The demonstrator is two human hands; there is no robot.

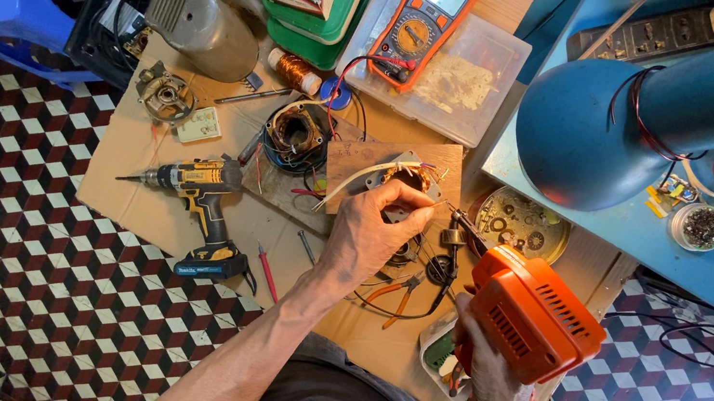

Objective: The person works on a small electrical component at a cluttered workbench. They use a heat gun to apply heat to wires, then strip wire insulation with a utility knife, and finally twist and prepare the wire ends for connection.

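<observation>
Orange plastic fills the right hand (483, 374), which is clenched round the grip of a soldering gun (532, 319) whose tip points at the motor stator (409, 185) on the cardboard. The left hand (365, 236) pinches the stator's wires (371, 174) between its fingertips. Good practice, I judge: keep the pinch steady (clear of the hot tip) and touch only the joint. A cordless drill (202, 193) lies well apart.

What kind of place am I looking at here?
Likely a small electrical repair spot set up on a tiled floor: a multimeter, a cordless drill, and an orange soldering gun in the right hand.
</observation>
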